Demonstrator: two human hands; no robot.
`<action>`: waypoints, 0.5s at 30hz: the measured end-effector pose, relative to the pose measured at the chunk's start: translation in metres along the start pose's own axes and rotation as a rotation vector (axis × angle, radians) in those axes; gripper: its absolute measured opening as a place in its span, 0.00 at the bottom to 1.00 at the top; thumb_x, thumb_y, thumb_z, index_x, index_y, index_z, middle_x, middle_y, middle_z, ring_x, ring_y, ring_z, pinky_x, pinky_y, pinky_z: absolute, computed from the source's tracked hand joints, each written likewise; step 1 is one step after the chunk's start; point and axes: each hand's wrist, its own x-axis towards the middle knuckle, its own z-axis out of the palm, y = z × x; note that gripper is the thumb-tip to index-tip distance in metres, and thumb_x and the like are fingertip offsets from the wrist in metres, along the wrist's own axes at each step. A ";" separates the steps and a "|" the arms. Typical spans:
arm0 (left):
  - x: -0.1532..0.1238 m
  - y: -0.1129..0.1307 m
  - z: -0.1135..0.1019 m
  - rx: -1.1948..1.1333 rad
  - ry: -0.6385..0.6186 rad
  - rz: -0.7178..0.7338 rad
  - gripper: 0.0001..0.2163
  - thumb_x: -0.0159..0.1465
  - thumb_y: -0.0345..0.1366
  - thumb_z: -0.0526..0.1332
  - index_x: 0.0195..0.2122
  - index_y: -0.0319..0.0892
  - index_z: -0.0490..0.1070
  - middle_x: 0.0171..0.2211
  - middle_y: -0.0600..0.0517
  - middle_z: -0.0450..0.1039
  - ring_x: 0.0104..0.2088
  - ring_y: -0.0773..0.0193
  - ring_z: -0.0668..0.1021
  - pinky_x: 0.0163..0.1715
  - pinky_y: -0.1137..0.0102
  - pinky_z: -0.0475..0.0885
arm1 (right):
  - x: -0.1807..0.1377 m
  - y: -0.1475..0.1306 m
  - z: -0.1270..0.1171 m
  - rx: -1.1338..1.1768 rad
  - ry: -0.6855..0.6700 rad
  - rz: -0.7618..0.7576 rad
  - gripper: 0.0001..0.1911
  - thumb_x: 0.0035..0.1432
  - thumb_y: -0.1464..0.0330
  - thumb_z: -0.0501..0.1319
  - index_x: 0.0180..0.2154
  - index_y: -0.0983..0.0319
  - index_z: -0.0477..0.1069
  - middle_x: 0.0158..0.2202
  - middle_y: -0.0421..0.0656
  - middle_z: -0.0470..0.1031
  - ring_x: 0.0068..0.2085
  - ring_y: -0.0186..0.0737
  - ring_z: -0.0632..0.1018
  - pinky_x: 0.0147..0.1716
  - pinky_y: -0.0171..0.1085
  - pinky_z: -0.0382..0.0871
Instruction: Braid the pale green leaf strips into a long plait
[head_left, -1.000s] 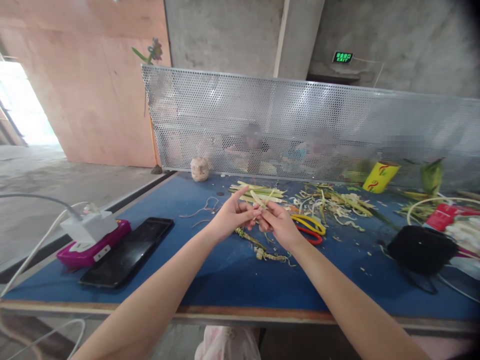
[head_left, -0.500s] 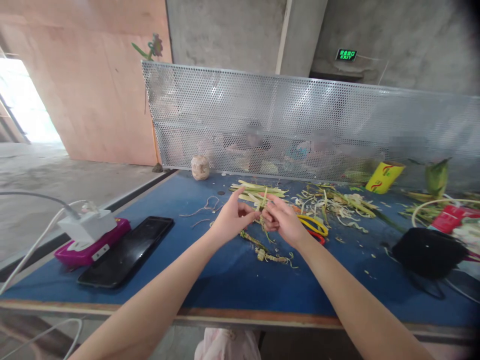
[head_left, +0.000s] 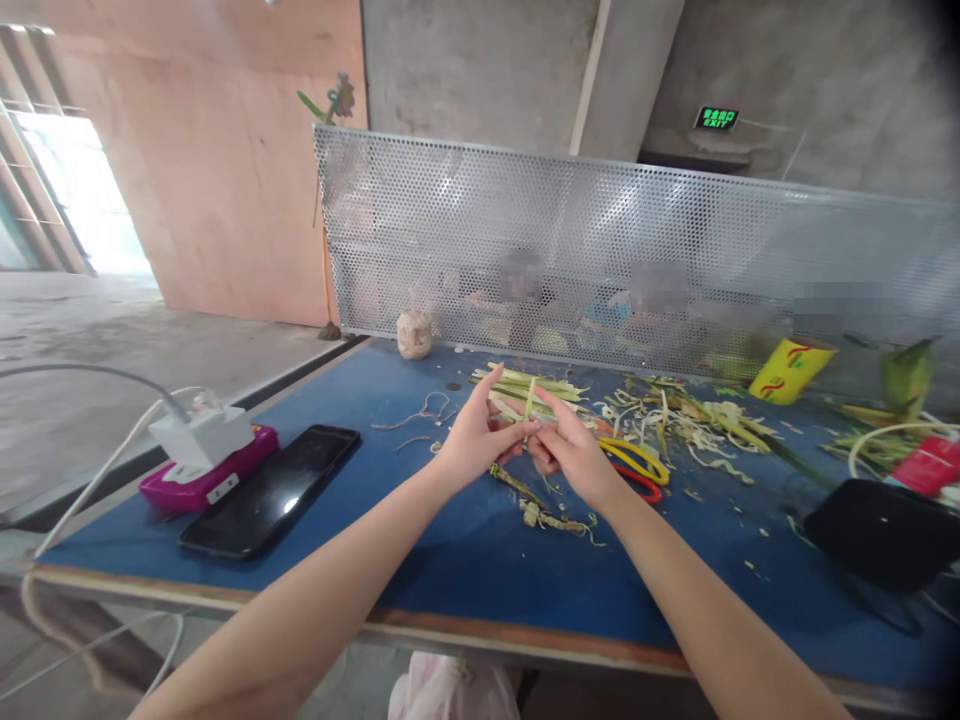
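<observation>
My left hand (head_left: 478, 437) and my right hand (head_left: 568, 447) meet above the blue table (head_left: 465, 560). Their fingers pinch a narrow pale-green plant strip (head_left: 530, 396), whose upper end stands up between them; its lower part is hidden by the fingers. Behind the hands lies a pile of flat green strips (head_left: 551, 382). Just below them are two knotted, braided-looking plant pieces, one greenish (head_left: 517, 485) and one pale with curly ends (head_left: 555, 518). Scissors with yellow and red handles (head_left: 639, 462) rest beside my right hand.
Plant scraps (head_left: 697, 415) litter the right side, near a yellow roll (head_left: 791, 370) and a black pouch (head_left: 881, 530). At left lie a phone (head_left: 274, 490) and a purple power strip (head_left: 214, 480) with a white charger. A perforated metal screen (head_left: 480, 220) stands behind; people sit beyond it.
The whole view has shifted, so the table things appear slightly farther right. Both hands stay together on the strip, with small finger movements.
</observation>
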 end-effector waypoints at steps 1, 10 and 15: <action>0.000 0.000 0.000 0.011 -0.006 0.005 0.40 0.51 0.34 0.64 0.60 0.46 0.40 0.27 0.54 0.68 0.15 0.73 0.68 0.11 0.78 0.59 | 0.000 -0.001 -0.001 -0.006 -0.006 -0.004 0.33 0.53 0.62 0.55 0.57 0.58 0.43 0.16 0.30 0.56 0.16 0.28 0.54 0.16 0.30 0.46; -0.002 0.005 -0.003 0.033 0.014 -0.013 0.40 0.51 0.32 0.64 0.60 0.43 0.40 0.28 0.55 0.67 0.13 0.76 0.65 0.12 0.74 0.64 | -0.003 -0.008 -0.019 -0.053 -0.128 -0.004 0.33 0.56 0.64 0.55 0.59 0.57 0.43 0.17 0.31 0.57 0.17 0.28 0.55 0.16 0.31 0.49; 0.000 -0.002 -0.009 0.100 -0.011 -0.028 0.41 0.50 0.33 0.64 0.61 0.47 0.39 0.33 0.51 0.68 0.15 0.75 0.67 0.13 0.75 0.64 | -0.001 -0.003 -0.028 -0.224 -0.158 0.060 0.25 0.56 0.61 0.54 0.55 0.58 0.54 0.19 0.35 0.65 0.18 0.30 0.63 0.18 0.31 0.56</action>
